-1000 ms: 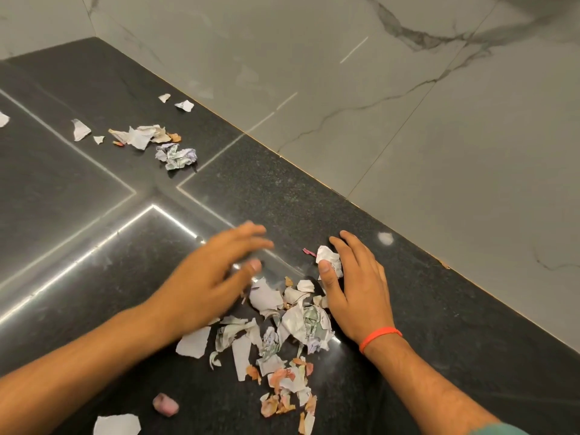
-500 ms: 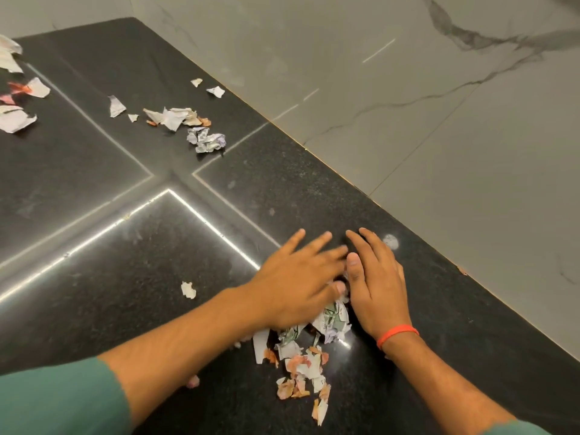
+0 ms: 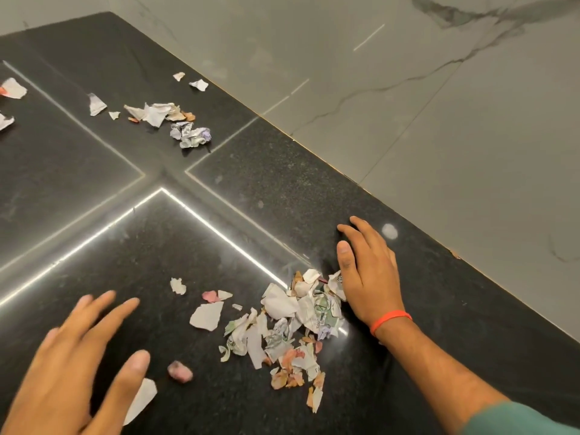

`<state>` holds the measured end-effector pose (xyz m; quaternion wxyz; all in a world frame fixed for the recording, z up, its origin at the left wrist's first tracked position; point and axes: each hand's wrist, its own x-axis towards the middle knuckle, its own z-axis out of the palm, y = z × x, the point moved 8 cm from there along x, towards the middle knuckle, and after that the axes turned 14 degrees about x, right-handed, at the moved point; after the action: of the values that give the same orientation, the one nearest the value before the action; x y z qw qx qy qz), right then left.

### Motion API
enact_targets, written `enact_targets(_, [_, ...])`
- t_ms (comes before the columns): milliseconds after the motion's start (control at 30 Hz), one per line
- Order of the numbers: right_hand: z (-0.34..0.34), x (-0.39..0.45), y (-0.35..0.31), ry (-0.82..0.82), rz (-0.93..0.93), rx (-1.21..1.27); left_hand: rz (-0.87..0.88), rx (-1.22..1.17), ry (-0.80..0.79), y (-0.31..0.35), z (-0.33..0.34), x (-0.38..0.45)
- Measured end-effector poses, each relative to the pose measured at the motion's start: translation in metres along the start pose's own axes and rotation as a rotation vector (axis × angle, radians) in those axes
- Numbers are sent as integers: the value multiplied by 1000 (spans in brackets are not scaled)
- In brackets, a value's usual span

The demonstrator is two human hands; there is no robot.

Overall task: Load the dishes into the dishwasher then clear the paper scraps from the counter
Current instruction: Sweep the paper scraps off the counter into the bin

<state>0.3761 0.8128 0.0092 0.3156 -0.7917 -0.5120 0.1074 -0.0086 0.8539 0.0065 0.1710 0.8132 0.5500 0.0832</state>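
Observation:
A heap of torn paper scraps (image 3: 292, 321) lies on the black stone counter (image 3: 94, 246), white, green-printed and orange pieces mixed. My right hand (image 3: 367, 271) lies flat on the counter, fingers straight, its thumb side against the heap's right edge. My left hand (image 3: 75, 368) hovers blurred at the lower left, fingers spread, holding nothing, over a white scrap (image 3: 141, 400). A pink crumpled bit (image 3: 179, 371) sits just right of it. A second cluster of scraps (image 3: 169, 119) lies far back on the counter.
A grey marble wall (image 3: 408, 105) runs along the counter's far edge, close behind my right hand. More loose scraps (image 3: 12, 89) lie at the far left edge of view. Bright seams cross the counter's polished slabs.
My left hand has pulled away from the heap, back to the lower left, uncovering the scraps. My right hand has stayed against the heap's right side.

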Motion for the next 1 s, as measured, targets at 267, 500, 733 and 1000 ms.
enact_targets(267, [0,1,-2,15,-23,18,248,268,-49,103,47,-8])
enact_targets(500, [-3,-3,-5,32,-23,73,459,-251,29,145,38,13])
enact_targets(733, [-2,-2,-2,35,-30,55,51,-91,84,69,24,50])
enact_targets(1000, [-1,-5,-4,24,-39,53,518,178,-18,134,53,51])
